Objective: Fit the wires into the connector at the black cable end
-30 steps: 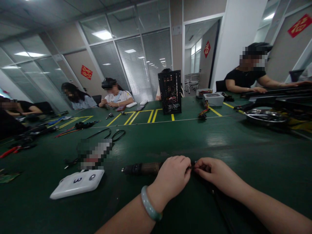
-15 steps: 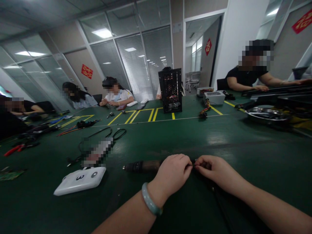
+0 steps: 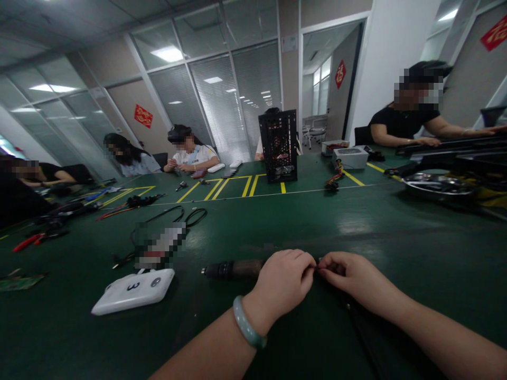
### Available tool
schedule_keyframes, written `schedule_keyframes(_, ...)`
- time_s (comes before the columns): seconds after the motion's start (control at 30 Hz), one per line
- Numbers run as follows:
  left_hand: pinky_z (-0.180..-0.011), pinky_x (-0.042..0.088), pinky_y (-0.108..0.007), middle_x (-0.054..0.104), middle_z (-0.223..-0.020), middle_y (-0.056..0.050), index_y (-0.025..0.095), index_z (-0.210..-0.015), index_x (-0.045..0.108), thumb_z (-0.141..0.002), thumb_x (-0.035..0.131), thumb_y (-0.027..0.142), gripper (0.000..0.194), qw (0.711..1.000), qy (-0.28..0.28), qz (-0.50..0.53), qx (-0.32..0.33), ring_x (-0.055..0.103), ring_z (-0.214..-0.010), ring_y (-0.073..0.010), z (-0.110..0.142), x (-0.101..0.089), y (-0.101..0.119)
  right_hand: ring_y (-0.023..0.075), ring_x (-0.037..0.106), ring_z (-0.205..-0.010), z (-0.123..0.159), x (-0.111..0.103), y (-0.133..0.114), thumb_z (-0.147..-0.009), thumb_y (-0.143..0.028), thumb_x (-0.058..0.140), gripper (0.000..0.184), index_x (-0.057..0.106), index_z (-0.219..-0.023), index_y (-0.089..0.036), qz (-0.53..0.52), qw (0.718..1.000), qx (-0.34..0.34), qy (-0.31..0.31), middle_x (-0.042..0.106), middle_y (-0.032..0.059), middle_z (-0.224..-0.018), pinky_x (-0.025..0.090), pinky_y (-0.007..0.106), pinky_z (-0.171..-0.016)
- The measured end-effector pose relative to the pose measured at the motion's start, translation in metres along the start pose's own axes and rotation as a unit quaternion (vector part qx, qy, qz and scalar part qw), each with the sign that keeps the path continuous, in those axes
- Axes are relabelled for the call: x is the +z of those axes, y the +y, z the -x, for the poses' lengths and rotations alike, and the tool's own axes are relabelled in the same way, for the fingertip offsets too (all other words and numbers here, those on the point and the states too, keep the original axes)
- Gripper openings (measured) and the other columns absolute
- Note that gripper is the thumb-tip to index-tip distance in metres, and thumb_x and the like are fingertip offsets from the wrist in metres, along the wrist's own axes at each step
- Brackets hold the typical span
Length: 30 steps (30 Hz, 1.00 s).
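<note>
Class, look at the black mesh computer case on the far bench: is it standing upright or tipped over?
Upright: the black mesh computer case stands on the green bench with its sides vertical, not lying over.

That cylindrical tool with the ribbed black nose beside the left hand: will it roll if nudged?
Probably yes: the tool looks round and lies on its side on the glossy green table. Its ribbed black nose should grip better than the worn brown barrel. Its weight cannot be judged.

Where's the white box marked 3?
Head view, lower left: the white box marked 3 lies on the green bench top, left of the person's left hand, below a pixelated item.
</note>
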<state>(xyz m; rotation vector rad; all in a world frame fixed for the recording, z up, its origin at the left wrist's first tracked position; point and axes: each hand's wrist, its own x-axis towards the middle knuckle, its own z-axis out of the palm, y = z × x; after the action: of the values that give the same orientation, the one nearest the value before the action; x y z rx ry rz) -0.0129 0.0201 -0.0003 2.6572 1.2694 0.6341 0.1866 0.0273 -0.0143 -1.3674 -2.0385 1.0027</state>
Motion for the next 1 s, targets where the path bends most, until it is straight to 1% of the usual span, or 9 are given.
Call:
schedule_keyframes(0.2,-0.084,0.047,-0.034,0.065,-0.096,-0.001,0.021,-0.1,0.06,-0.088,0.057,0.02,0.013,1.0,-0.004,-0.003,0.001,0.059,-0.091,-0.0187,0.0006,0.0004,-0.0012,0.0151,0.063,-0.069,-0.0013,0.0002,0.0034,-0.087,-0.031,0.054,0.015,0.066,-0.087,-0.021,-0.012,1.0,-0.003,-0.006,0.069,-0.0011,-0.077,0.044,0.023,-0.06)
schedule_keyframes(0.37,-0.085,0.047,-0.033,0.064,-0.096,-0.001,0.02,-0.099,0.059,-0.091,0.056,0.023,0.009,1.0,-0.004,-0.013,0.005,0.06,-0.092,-0.0179,0.0006,0.0024,-0.0028,0.0148,0.063,-0.069,-0.001,-0.001,0.0022,-0.088,-0.032,0.054,0.016,0.066,-0.089,-0.021,-0.008,1.0,-0.003,-0.01,0.069,-0.0012,-0.077,0.044,0.023,-0.059)
schedule_keyframes(0.57,-0.085,0.047,-0.034,0.064,-0.093,-0.002,0.019,-0.096,0.058,-0.094,0.052,0.025,0.01,0.999,-0.009,-0.031,-0.006,0.06,-0.091,-0.0184,0.0008,0.0017,-0.001,0.0157,0.063,-0.069,-0.0009,-0.0013,-0.0003,-0.087,-0.034,0.054,0.017,0.066,-0.089,-0.021,0.005,1.0,0.001,-0.005,0.069,-0.0002,-0.077,0.044,0.024,-0.06)
schedule_keyframes(0.63,-0.084,0.047,-0.034,0.064,-0.094,-0.003,0.019,-0.098,0.058,-0.093,0.052,0.025,0.01,1.0,-0.004,-0.023,-0.008,0.06,-0.09,-0.0188,0.0009,-0.0001,0.0002,0.0156,0.062,-0.069,-0.0008,-0.0014,-0.0005,-0.087,-0.034,0.055,0.017,0.066,-0.088,-0.021,0.005,1.0,0.0,-0.004,0.069,-0.0003,-0.077,0.044,0.024,-0.06)
schedule_keyframes(0.73,-0.084,0.047,-0.034,0.063,-0.098,-0.002,0.02,-0.105,0.056,-0.089,0.055,0.023,0.016,1.0,0.001,-0.016,-0.009,0.06,-0.091,-0.0189,0.0009,-0.0018,0.0015,0.0151,0.062,-0.068,-0.0006,-0.0015,-0.0001,-0.087,-0.033,0.055,0.016,0.067,-0.088,-0.021,0.004,1.0,0.0,-0.006,0.069,-0.0006,-0.077,0.043,0.023,-0.06)
schedule_keyframes(0.9,-0.085,0.047,-0.035,0.063,-0.095,-0.002,0.02,-0.099,0.058,-0.087,0.056,0.02,0.011,1.0,-0.004,-0.022,-0.01,0.06,-0.092,-0.0192,0.0005,0.0012,-0.0001,0.0152,0.062,-0.069,-0.0005,-0.001,0.0003,-0.088,-0.034,0.055,0.017,0.067,-0.089,-0.021,-0.001,1.0,0.004,-0.01,0.069,-0.0005,-0.078,0.043,0.023,-0.059)
schedule_keyframes(1.0,-0.087,0.047,-0.035,0.063,-0.097,-0.002,0.02,-0.099,0.058,-0.087,0.058,0.02,0.012,1.0,0.0,-0.019,-0.015,0.06,-0.094,-0.019,0.0009,0.0035,-0.0018,0.0145,0.061,-0.067,-0.0004,-0.0013,-0.0013,-0.087,-0.033,0.056,0.016,0.067,-0.09,-0.022,0.01,1.0,0.003,-0.006,0.069,-0.0012,-0.077,0.042,0.023,-0.059)
